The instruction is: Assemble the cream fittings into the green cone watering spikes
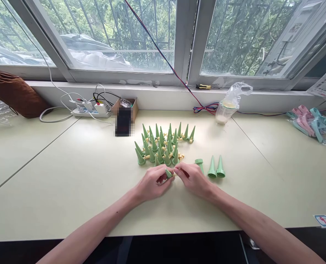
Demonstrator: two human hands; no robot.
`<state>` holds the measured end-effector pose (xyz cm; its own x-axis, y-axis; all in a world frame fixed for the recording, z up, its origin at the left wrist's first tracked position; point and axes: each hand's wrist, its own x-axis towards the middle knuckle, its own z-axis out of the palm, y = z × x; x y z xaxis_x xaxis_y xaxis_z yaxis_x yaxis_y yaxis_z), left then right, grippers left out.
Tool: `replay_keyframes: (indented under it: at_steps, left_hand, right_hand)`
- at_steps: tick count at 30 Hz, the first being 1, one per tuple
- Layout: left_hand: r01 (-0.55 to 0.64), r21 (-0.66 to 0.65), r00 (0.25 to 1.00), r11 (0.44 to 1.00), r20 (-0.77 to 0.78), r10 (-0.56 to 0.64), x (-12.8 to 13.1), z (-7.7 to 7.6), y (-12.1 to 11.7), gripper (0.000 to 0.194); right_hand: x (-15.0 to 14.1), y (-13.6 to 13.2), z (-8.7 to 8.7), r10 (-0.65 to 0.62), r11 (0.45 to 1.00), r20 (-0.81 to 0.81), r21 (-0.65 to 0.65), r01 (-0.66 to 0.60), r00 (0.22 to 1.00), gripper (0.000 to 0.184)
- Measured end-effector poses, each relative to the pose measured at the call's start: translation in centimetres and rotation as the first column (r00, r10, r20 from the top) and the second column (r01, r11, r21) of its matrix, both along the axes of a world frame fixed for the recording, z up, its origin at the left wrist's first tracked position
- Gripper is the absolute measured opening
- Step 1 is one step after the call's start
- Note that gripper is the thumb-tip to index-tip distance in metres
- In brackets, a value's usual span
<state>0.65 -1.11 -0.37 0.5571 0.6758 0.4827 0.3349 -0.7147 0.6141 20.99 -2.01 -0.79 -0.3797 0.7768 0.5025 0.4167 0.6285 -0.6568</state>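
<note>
My left hand point(155, 180) is closed around a green plant watering spike point(169, 173), its tip pointing up and left. A small yellow valve point(174, 175) sticks out of its side, mostly hidden by fingers. Thumb and forefinger of my right hand point(192, 176) are pinched together at that valve. Just beyond my hands, many green spikes with yellow valves point(167, 158) stand upright in a cluster. To the right, two plain green spikes point(216, 169) stand side by side, and another green spike point(199, 163) with its wide cap up is partly behind my right hand.
Behind the cluster are a small cardboard box point(135, 106), a blurred dark object point(123, 123) and a power strip point(90, 113) with cables. A plastic bag with a cup point(227, 106) stands back right. Packaged pink and blue items point(315, 123) lie far right; a brown pouch point(14, 93) far left.
</note>
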Motion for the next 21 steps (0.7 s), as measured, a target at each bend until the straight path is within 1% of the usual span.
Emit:
replay_keyframes:
  at_steps: [5, 9, 17, 21]
  left_hand:
    - [-0.039, -0.143, 0.998, 0.989, 0.042, 0.045, 0.1, 0.8, -0.1, 0.006]
    - [-0.041, -0.231, 0.995, 0.972, 0.083, 0.062, -0.1, 1.2, -0.1, 0.009]
    - [-0.032, -0.307, 0.993, 0.951, 0.095, 0.064, -0.1, 1.5, -0.1, 0.013]
    - [-0.027, -0.308, 0.996, 0.951, 0.076, 0.053, -0.2, 1.4, -0.1, 0.013]
  right_hand:
    - [0.2, -0.1, 0.3, 0.012, 1.0, -0.025, -0.028, -0.013, 1.0, 0.015]
    - [0.3, -0.2, 0.5, 0.054, 0.999, -0.025, -0.001, -0.054, 0.998, 0.013]
    - [0.7, -0.1, 0.6, 0.127, 0.992, -0.009, -0.01, -0.127, 0.992, 0.014]
    - [0.9, 0.1, 0.3, 0.147, 0.989, 0.01, -0.039, -0.146, 0.989, 0.008]
